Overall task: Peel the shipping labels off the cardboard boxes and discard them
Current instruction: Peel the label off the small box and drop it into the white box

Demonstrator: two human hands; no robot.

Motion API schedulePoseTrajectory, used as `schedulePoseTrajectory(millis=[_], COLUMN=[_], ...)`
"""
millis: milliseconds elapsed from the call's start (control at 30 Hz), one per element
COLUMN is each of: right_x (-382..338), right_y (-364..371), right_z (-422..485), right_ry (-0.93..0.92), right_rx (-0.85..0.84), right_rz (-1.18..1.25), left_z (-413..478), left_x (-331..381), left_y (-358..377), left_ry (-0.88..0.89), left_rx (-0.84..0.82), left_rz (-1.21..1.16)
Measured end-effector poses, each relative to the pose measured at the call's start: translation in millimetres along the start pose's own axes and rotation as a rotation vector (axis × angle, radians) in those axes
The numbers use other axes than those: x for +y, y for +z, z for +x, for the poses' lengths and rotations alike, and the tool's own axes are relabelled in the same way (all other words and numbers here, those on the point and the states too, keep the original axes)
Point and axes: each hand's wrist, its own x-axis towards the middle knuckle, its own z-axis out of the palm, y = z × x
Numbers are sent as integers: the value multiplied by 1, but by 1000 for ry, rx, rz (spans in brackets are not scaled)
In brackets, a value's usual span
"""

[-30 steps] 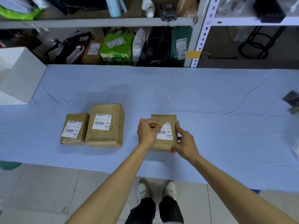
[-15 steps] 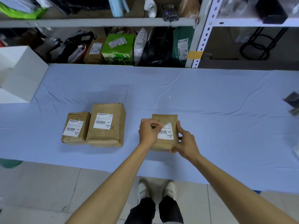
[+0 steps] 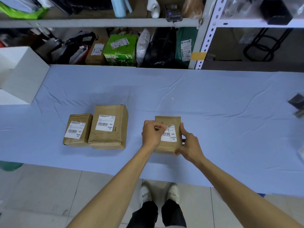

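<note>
Three brown cardboard boxes lie on the blue-covered table (image 3: 213, 112). The right box (image 3: 167, 121) carries a white shipping label (image 3: 171, 134) whose top left corner is lifted. My left hand (image 3: 152, 134) pinches that lifted corner. My right hand (image 3: 189, 143) grips the box's right side and near corner, holding it down. To the left lie a small box (image 3: 77, 130) with its label (image 3: 75, 130) flat on top, and beside it a larger box (image 3: 109, 126) with its label (image 3: 105, 122) also stuck flat.
A white box (image 3: 21, 74) stands at the table's far left. Shelves (image 3: 98, 23) behind the table hold parcels, bags and a green carton (image 3: 120, 50). A dark object (image 3: 297, 102) sits at the right edge. My shoes (image 3: 158, 193) show below the table's near edge.
My left hand has peeled the label's top left corner a little further up and off the right box. My right hand keeps its grip on the box.
</note>
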Motion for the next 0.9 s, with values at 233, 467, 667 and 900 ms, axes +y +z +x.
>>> schedulePoseTrajectory(millis=[233, 467, 667, 900], right_x=[0, 0, -1, -1], right_y=[-1, -1, -1, -2], right_z=[-1, -1, -1, -1], right_ry=[-5, -7, 0, 5], right_rx=[-1, 2, -4, 0], right_rz=[-7, 8, 3, 5], left_z=[0, 0, 1, 2], left_x=[-1, -2, -2, -3], left_y=[1, 1, 1, 1], left_ry=[5, 9, 7, 14], left_rx=[-4, -11, -10, -20], left_rz=[-20, -39, -32, -24])
